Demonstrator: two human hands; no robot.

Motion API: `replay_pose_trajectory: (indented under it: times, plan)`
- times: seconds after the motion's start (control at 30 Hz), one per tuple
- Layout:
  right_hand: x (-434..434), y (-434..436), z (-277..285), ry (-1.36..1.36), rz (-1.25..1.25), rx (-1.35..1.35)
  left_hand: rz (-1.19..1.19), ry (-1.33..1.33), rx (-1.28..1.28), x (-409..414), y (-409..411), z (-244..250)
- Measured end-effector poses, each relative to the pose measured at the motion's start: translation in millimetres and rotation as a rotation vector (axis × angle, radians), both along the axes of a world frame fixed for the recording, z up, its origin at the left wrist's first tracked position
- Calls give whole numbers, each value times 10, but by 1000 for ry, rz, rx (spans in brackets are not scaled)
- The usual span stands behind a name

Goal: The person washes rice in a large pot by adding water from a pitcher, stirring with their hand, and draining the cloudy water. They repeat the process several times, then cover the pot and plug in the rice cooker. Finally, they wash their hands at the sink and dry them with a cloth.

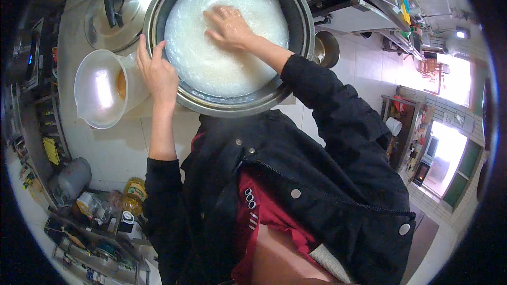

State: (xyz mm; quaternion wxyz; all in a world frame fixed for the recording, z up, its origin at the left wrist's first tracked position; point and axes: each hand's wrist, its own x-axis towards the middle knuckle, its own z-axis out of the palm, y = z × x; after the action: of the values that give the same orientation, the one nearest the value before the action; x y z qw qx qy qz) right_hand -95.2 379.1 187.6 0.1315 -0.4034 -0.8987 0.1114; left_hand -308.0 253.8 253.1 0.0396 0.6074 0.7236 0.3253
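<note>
A wide metal pot (229,109) stands before me, and inside it lies a broad white mass that looks like wet rice (225,69), glossy around its edges. My right hand (229,27) rests palm down on the white mass with its fingers spread; wet bits cling to the knuckles. At the pot's left rim is my left hand (159,73), its thumb over the inner edge and its fingers along the outside, gripping the rim. Close beside that hand, a translucent plastic measuring jug (85,91) lies tilted, its mouth facing left.
Above the jug lies a domed metal lid (134,12) with a black handle (113,4). A metal bowl (332,49) sits right of the pot. Lower left are a grey gas cylinder (75,176), a bottle of yellow oil (134,194) and cluttered shelves (91,241).
</note>
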Motion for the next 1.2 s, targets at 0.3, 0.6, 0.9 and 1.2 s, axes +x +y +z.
replay_pose_trajectory:
  times: [0.3, 0.6, 0.9, 1.2]
  plan:
    - [48, -317, -291, -195, 266, -304, 13, -30, -3, 4, -9, -9]
    - [256, -718, -339, -358, 387, -409, 6, -38, 25, -23, -4, -50]
    - [96, -797, -49, -79, 256, 70, -20, -41, -1, -38, -18, -12]
    - [472, -552, -450, -87, -146, -40, -65, -82, 14, -4, -2, -25]
